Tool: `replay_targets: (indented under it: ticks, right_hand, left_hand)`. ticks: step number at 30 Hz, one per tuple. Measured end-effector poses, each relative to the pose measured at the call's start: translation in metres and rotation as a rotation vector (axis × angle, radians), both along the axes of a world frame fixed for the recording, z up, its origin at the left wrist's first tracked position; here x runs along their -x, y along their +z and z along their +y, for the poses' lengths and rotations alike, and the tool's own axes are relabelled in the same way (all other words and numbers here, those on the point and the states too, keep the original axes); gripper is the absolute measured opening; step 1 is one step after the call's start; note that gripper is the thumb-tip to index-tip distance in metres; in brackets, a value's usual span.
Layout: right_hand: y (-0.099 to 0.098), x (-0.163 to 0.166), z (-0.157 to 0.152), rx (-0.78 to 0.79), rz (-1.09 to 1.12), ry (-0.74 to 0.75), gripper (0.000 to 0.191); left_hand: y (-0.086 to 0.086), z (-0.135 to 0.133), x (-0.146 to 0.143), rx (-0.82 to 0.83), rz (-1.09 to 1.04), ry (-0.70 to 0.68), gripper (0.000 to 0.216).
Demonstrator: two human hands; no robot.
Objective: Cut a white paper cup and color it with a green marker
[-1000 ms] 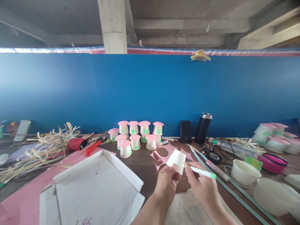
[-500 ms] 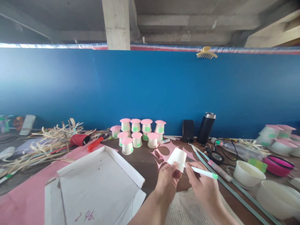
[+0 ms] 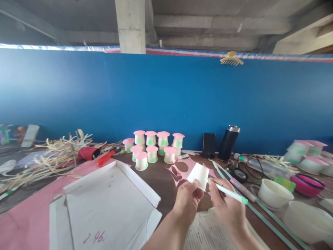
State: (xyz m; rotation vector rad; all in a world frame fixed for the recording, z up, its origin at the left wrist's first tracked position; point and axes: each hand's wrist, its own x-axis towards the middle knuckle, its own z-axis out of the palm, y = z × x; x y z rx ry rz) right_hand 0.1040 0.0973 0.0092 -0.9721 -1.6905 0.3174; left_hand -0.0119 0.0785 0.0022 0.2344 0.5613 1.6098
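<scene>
A small white paper cup is tilted upside down, its rim gripped between the thumb and fingers of my left hand. My right hand is closed on a white marker pen with a green end, its tip against or very near the cup's right side. A small green mark shows there. Under the cup lies a pink paper sheet with round holes cut in it. Behind and to the left stand several upturned cups with pink discs on top and green patches on their sides, some stacked.
A white cardboard lid takes up the front left. Straw-like strips and a red cup lie beyond it. A black flask, a phone, white bowls and blue-grey tubes are on the right. Newspaper lies under my forearms.
The cup has turned slightly in my left hand and shifted a little to the right. The marker has moved slightly right and down, and its tip sits higher on the cup.
</scene>
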Motion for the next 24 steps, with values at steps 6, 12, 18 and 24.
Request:
replay_targets:
  ticks: [6, 12, 18, 24]
  right_hand:
    - [-0.0002, -0.0006, 0.0005, 0.044, -0.04, -0.006, 0.024]
    - [0.0012, -0.0002, -0.0004, 0.077, -0.07, -0.009, 0.027]
    - [0.0001, -0.0007, -0.0004, 0.099, -0.098, 0.01, 0.027]
    - [-0.0004, -0.0005, -0.0003, 0.112, -0.1, 0.025, 0.028]
  left_hand:
    - [0.0003, 0.001, 0.0006, 0.001, 0.026, -0.009, 0.006]
    - [-0.001, 0.0016, 0.0002, 0.019, 0.04, 0.011, 0.005]
    - [-0.0026, 0.0024, 0.0013, 0.01, 0.029, 0.011, 0.004]
    - [-0.004, 0.004, 0.0018, 0.011, 0.029, 0.019, 0.008]
